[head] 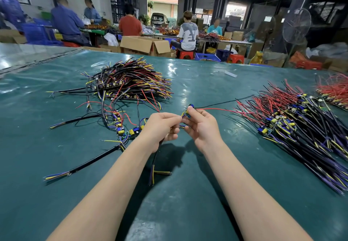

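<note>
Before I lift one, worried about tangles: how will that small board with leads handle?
Probably light: the right hand just pinches the board. Its red lead looks floppy, trailing toward the pile, so it may snag there.

Your right hand [202, 127] covers most of the circuit board [188, 108]. Your left hand [162, 127] hides the black cable [154, 160] above its lower stretch. The wire pile [301, 127] at right runs off the frame edge.

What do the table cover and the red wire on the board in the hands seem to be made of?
Cover: likely vinyl or coated fabric, glossy dark green; it mirrors the lamps and wrinkles softly.
Red wire: probably plastic insulation, smooth and flexible; it bends in a loose line. Its core is hidden here.
</note>
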The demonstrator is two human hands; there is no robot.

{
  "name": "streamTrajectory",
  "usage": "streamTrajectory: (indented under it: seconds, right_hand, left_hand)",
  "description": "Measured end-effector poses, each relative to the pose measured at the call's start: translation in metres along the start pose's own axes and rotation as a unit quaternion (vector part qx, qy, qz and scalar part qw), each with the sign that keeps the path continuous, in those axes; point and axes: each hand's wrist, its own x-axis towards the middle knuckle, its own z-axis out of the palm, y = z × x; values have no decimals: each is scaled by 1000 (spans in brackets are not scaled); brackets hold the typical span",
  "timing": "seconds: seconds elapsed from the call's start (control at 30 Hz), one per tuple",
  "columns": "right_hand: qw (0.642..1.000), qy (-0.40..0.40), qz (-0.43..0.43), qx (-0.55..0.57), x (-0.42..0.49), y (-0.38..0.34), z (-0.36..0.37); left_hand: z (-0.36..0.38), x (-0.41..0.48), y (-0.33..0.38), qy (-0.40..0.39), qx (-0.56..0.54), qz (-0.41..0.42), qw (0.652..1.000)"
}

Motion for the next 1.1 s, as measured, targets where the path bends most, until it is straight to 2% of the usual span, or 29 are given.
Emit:
streamTrajectory:
  seconds: [0.17, 0.23, 0.33, 0.4, 0.43, 0.5, 0.6, 0.77, 0.8, 0.87, 0.93, 1.0, 1.1]
  right_hand:
    - [1000, 27, 5, -7, 1, 2, 1]
    - [999, 32, 9, -9, 1, 3, 2]
    - [1000, 19, 0, 13, -1, 4, 6]
    - [999, -8, -26, 26, -3, 2, 11]
    - [998, -21, -37, 37, -4, 1, 13]
    - [996, -29, -51, 71, -5, -3, 16]
    - [993, -14, -48, 109, -4, -5, 15]
    - [994, 20, -15, 103, -4, -7, 9]
    - [995, 28, -17, 93, -4, -7, 8]
    - [997, 37, -24, 64, -3, -8, 6]
    - [998, 37, -24, 48, -2, -7, 5]
    - [998, 34, -23, 43, -2, -7, 5]
    - [999, 22, -24, 37, -2, -7, 4]
  left_hand:
    - [0, 1, -2, -3, 47, 14, 999]
    - [-1, 2, -1, 6, 36, -7, 999]
    - [-5, 1, 5, -10, -71, -103, 992]
    - [-7, 2, 9, -31, -190, -169, 967]
    - [-6, 1, 11, -36, -226, -177, 957]
    - [-2, 0, 12, -41, -251, -159, 954]
    - [5, -1, 8, -29, -210, -104, 972]
    - [6, -3, 6, -14, -198, -103, 975]
    - [6, -3, 6, -7, -173, -82, 981]
    - [6, -2, 3, 23, -57, -2, 998]
    - [8, -2, 1, 56, 34, 68, 996]
    - [8, -2, 0, 71, 33, 80, 994]
    - [9, -2, 2, 69, -58, 29, 996]
